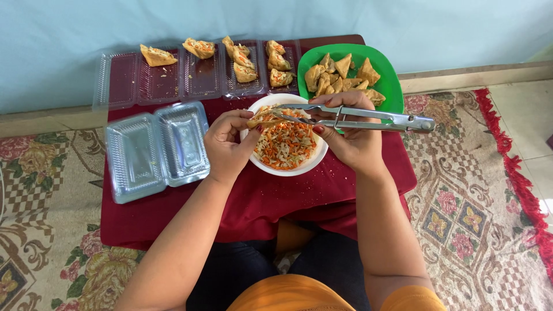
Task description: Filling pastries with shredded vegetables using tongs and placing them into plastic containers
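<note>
Tongs (345, 117) over red-clothed table (173, 219), carpet (472, 196) probably.

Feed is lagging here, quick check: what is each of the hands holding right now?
Left hand: closed on a fried pastry pocket over the white bowl.
Right hand: closed on metal tongs.

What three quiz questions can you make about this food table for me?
1. True or false: the right hand holds metal tongs.
2. What is the left hand holding over the white bowl of shredded salad?
A. a spoon
B. a fried tofu pocket
C. a cup
3. What colour is the plate piled with unfilled tofu pockets?

Key:
1. True
2. B
3. Green
</note>
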